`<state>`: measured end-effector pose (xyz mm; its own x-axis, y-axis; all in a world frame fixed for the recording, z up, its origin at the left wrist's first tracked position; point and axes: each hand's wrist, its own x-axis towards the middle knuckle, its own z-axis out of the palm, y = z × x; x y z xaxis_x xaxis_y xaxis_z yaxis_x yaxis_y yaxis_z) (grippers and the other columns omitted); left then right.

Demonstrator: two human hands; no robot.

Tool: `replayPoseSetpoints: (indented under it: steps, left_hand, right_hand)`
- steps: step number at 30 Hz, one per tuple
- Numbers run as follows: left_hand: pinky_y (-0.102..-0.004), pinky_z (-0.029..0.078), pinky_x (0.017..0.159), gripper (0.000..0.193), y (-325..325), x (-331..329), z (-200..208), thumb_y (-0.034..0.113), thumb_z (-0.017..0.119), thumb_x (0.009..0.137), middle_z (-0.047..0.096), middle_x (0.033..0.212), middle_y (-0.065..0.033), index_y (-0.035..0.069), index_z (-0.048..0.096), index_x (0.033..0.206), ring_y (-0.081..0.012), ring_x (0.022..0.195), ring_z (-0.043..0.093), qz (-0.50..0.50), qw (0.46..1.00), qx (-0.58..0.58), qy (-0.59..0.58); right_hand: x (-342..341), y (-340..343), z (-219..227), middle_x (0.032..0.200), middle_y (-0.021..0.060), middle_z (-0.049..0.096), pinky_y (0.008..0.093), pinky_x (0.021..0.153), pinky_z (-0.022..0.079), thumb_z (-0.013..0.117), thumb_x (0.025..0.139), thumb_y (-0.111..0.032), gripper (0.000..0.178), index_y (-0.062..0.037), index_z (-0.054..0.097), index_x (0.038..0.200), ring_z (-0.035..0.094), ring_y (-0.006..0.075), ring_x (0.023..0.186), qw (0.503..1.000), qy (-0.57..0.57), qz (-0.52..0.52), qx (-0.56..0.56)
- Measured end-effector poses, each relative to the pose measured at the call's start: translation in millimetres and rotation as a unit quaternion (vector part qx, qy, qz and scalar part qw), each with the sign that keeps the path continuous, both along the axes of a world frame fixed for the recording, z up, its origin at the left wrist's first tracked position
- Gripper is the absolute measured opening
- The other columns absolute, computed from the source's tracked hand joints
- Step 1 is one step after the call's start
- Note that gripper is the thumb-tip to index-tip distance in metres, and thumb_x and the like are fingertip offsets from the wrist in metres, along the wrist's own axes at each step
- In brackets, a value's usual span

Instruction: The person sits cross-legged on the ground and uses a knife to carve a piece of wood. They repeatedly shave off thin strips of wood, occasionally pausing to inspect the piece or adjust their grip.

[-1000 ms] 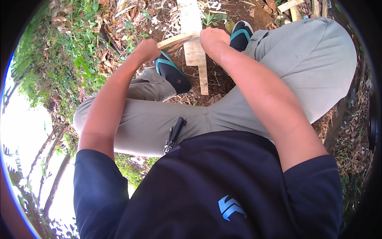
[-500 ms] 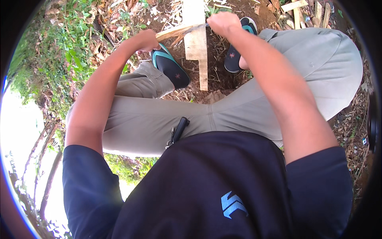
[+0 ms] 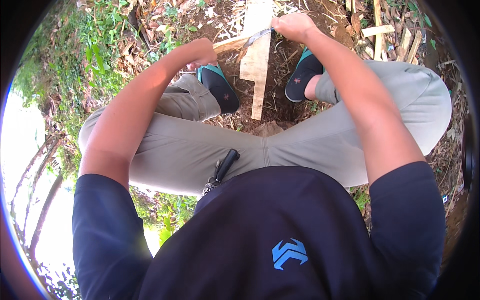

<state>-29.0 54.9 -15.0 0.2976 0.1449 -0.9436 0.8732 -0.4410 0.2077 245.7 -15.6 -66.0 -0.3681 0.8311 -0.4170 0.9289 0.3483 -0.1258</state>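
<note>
My left hand point(image 3: 201, 53) is closed around the near end of a pale wooden strip point(image 3: 231, 44), which points right toward a plank. My right hand point(image 3: 295, 27) grips the handle of a knife point(image 3: 258, 36), mostly hidden in the fist. Its curved, dark-grey blade reaches left across the plank and meets the strip's right end; I cannot tell how deep the edge sits. The light wooden plank point(image 3: 256, 62) lies lengthwise between my feet, its near end notched to a narrow tongue.
My sandalled feet point(image 3: 220, 90) flank the plank, with my knees spread wide. Split wood pieces point(image 3: 378, 31) lie on the ground at the far right. Wood shavings point(image 3: 225, 22) and dry leaves litter the brown soil. Green plants point(image 3: 95, 57) grow at the left. Keys point(image 3: 212, 185) hang at my waist.
The view has shifted, so plank and hands appear further right. More of the curved blade shows over the plank. Both hands keep their holds on the strip and the knife.
</note>
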Motion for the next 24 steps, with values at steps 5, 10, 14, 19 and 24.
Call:
replayPoseSetpoints:
  steps: [5, 10, 14, 19, 24]
  left_hand:
    - [-0.0384, 0.054, 0.049, 0.035, 5.2, 9.3, 3.6, 0.022, 0.063, 0.082, 0.062, 0.057, -0.0183, -0.01, 0.064, 0.069, -0.0269, 0.048, 0.064, 0.044, 0.998, 0.05, 0.004]
    - [-0.036, 0.053, 0.046, 0.03, -13.5, 18.5, 16.3, 0.016, 0.059, 0.081, 0.061, 0.056, -0.0175, -0.008, 0.063, 0.064, -0.0253, 0.046, 0.062, 0.04, 0.998, 0.046, 0.0]
    - [-0.036, 0.055, 0.047, 0.034, -9.9, 16.9, 22.4, 0.023, 0.063, 0.085, 0.065, 0.064, -0.014, -0.007, 0.065, 0.069, -0.0242, 0.049, 0.064, 0.087, 0.995, 0.044, -0.004]
    - [-0.035, 0.054, 0.042, 0.032, 1.2, 11.2, 49.7, 0.022, 0.063, 0.09, 0.064, 0.065, -0.0121, -0.006, 0.06, 0.104, -0.0203, 0.049, 0.062, 0.142, 0.989, 0.047, 0.001]
    - [-0.0334, 0.053, 0.045, 0.041, 5.5, 15.8, 108.8, 0.028, 0.066, 0.087, 0.069, 0.074, -0.0124, -0.004, 0.056, 0.111, -0.0192, 0.049, 0.062, 0.238, 0.964, 0.097, -0.061]
  right_hand:
    - [21.0, 5.9, -7.5, 0.074, 0.013, 0.069, 0.042, 0.062, 0.058, 0.052, 0.085, -0.01, 0.011, -0.003, 0.06, 0.082, 0.071, 0.031, 0.074, 0.985, -0.015, 0.166, 0.035]
    - [34.8, 34.6, 22.6, 0.09, 0.0171, 0.071, 0.0433, 0.074, 0.057, 0.055, 0.085, -0.015, 0.019, -0.0035, 0.069, 0.092, 0.07, 0.0312, 0.087, 0.995, -0.089, 0.038, -0.012]
    - [43.7, 42.3, 54.0, 0.1, 0.0136, 0.072, 0.041, 0.079, 0.056, 0.059, 0.082, -0.018, 0.023, -0.0096, 0.075, 0.097, 0.07, 0.0274, 0.094, 0.976, -0.197, -0.049, -0.074]
    - [33.1, 48.8, 142.2, 0.1, 0.0175, 0.07, 0.0424, 0.082, 0.054, 0.06, 0.083, -0.023, 0.026, -0.005, 0.07, 0.099, 0.068, 0.031, 0.097, 0.98, -0.107, -0.162, -0.045]
    - [41.8, 25.3, 193.5, 0.087, 0.0215, 0.065, 0.0432, 0.068, 0.053, 0.055, 0.088, -0.031, 0.044, 0.0098, 0.056, 0.106, 0.066, 0.0354, 0.076, 0.913, 0.182, -0.365, 0.005]
